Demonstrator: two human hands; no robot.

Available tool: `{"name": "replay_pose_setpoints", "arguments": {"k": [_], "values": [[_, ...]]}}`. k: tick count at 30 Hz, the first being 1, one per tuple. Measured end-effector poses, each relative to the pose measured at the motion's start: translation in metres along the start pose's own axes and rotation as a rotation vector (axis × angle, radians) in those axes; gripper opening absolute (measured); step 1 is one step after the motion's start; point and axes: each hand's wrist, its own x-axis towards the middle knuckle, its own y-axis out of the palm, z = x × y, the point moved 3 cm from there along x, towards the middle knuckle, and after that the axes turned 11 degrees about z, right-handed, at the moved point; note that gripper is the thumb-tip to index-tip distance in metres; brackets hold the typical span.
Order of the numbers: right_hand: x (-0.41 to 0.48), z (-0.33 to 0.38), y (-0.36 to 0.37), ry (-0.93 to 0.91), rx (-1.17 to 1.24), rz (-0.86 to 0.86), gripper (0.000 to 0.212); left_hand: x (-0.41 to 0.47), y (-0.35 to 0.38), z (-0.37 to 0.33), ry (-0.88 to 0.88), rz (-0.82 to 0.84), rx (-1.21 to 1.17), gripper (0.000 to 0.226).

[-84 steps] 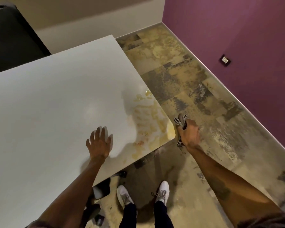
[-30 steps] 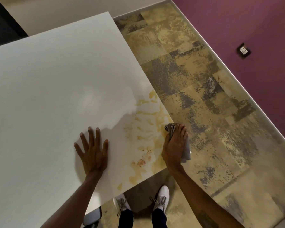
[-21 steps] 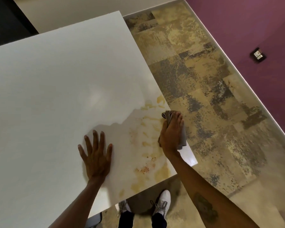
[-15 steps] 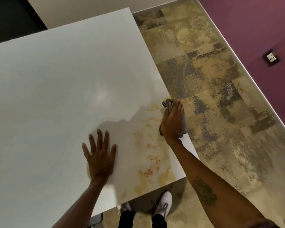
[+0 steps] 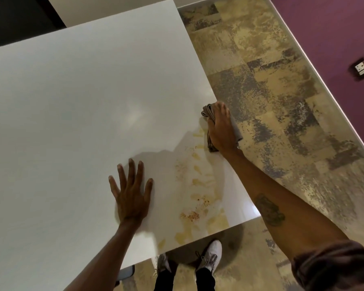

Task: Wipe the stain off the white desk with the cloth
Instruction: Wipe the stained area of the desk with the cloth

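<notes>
The white desk (image 5: 72, 101) fills the left and middle of the head view. A yellow and reddish stain (image 5: 198, 198) spreads over its near right corner. My right hand (image 5: 221, 127) presses a folded grey cloth (image 5: 208, 111) onto the desk at its right edge, at the far end of the stain. Most of the cloth is hidden under the hand; part hangs past the edge. My left hand (image 5: 131, 192) lies flat on the desk, fingers spread, just left of the stain and holding nothing.
Mottled tan and grey floor (image 5: 271, 101) runs along the right of the desk up to a purple wall (image 5: 334, 28) with a socket (image 5: 361, 68). My white shoes (image 5: 210, 255) stand at the desk's near edge. A dark shape (image 5: 13, 19) sits at the far left.
My right hand came from beside the desk onto its corner with the cloth, then slid away from me along the right edge through the stain. My left hand stayed flat on the desk.
</notes>
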Motion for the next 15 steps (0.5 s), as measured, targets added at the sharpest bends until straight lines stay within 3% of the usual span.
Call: {"name": "replay_pose_setpoints", "arguments": {"k": [11,15], "values": [[-0.064,0.011,0.017,-0.319,-0.05,0.251,0.049,-0.002,0.002,-0.002,0.015,-0.052,-0.019,0.071],[-0.102,0.007,0.015,-0.386,-0.123,0.23,0.049,0.005,-0.001,-0.002,0.033,-0.073,-0.022,0.068]]}}
